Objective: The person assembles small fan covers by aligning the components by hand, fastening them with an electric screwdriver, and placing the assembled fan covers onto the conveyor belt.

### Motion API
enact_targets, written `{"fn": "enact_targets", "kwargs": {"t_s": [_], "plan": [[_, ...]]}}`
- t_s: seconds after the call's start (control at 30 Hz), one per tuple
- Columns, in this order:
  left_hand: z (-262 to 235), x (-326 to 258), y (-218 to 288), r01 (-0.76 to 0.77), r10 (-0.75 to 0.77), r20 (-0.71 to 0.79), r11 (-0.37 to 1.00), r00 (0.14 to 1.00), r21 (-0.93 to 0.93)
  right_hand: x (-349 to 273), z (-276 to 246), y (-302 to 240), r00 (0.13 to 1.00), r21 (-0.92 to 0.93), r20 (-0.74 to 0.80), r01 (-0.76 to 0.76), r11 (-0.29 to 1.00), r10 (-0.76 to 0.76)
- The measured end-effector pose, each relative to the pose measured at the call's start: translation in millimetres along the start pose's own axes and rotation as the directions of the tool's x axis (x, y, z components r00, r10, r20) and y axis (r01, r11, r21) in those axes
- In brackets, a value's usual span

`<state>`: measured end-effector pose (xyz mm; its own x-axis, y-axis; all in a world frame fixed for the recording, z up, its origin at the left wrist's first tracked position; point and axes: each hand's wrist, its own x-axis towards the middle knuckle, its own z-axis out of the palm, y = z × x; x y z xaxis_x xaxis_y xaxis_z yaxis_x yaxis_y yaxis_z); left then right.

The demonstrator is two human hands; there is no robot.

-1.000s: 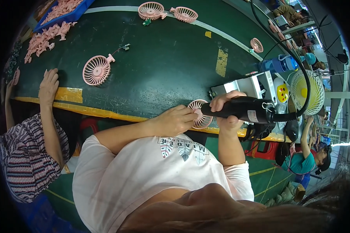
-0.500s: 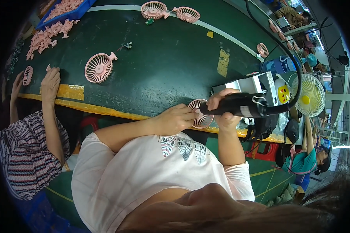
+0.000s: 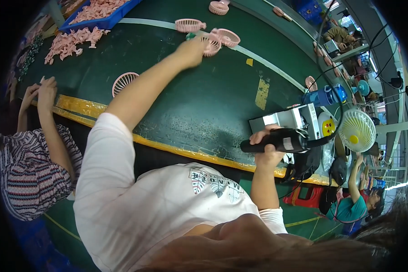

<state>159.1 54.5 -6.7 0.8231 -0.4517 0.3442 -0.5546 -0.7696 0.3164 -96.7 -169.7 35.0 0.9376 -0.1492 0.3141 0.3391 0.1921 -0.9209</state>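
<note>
My left arm is stretched across the bench to its far side. There my left hand [image 3: 191, 52] has its fingers on the rim of a round pink fan cage [image 3: 211, 48], which sits close beside two more pink fan cages [image 3: 189, 25]. Near the front edge, my right hand [image 3: 268, 147] is wrapped round a black electric screwdriver [image 3: 283, 140], its tip end pointing left over the bench. A cable runs up from the tool's back end. Another pink fan cage [image 3: 123, 83] lies partly hidden behind my left forearm.
A blue bin [image 3: 122, 12] of small pink parts stands far left, with a pile of pink parts [image 3: 70, 44] before it. A co-worker's hands [image 3: 44, 90] hold a small part at left. A white box [image 3: 287, 119] and white fan [image 3: 357, 130] stand at right.
My left hand has carried the fan cage from under the screwdriver to the far side of the bench. The right hand still holds the screwdriver, a little lower in view.
</note>
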Motion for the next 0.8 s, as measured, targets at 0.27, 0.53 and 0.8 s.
{"fn": "enact_targets", "kwargs": {"t_s": [0.27, 0.53, 0.8], "plan": [[-12.1, 8.0, 2.4, 0.001, -0.017, 0.136, 0.994, 0.991, 0.112, -6.0, -8.0, 6.9, 1.0, 0.018, -0.017, -0.002, 1.0, 0.003], [-82.3, -115.4, 35.6, -0.031, 0.044, -0.26, 0.998, 0.965, 0.054, -15.4, -14.6, 10.2, 0.994, 0.103, 0.027, 0.103, 0.989, -0.106], [-53.6, -219.6, 28.9, 0.456, -0.378, -0.293, 0.847, 0.878, 0.272, 5.7, -44.0, -50.9, 0.898, 0.028, 0.071, 0.434, 0.901, -0.434]]}}
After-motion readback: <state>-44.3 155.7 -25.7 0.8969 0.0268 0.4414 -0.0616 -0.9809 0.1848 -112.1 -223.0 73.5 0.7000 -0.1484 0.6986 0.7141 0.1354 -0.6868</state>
